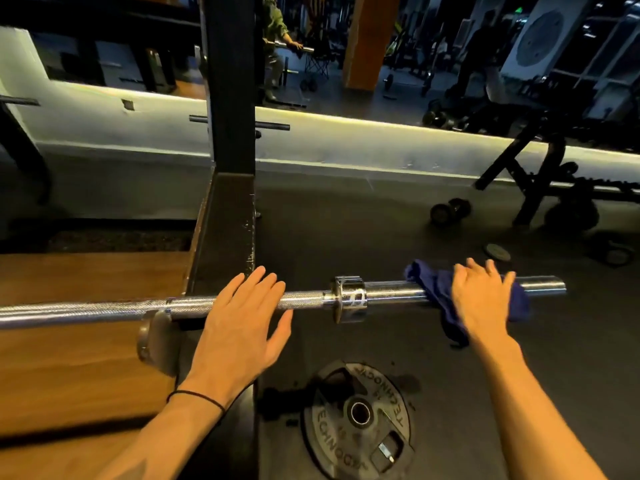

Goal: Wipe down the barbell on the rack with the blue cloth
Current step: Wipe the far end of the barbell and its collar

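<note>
A steel barbell lies level across the view, resting in a rack hook on the black upright. My left hand lies flat on the knurled shaft just right of the hook, fingers straight. Past the collar, the smooth sleeve runs to the bar's right end. The blue cloth is draped over the sleeve. My right hand presses on the cloth, fingers spread over it; the hand looks motion-blurred.
A black weight plate lies on the dark floor below the collar. A wooden platform is at left. Dumbbells, a small plate and a bench frame stand at the far right. A mirror wall shows people behind.
</note>
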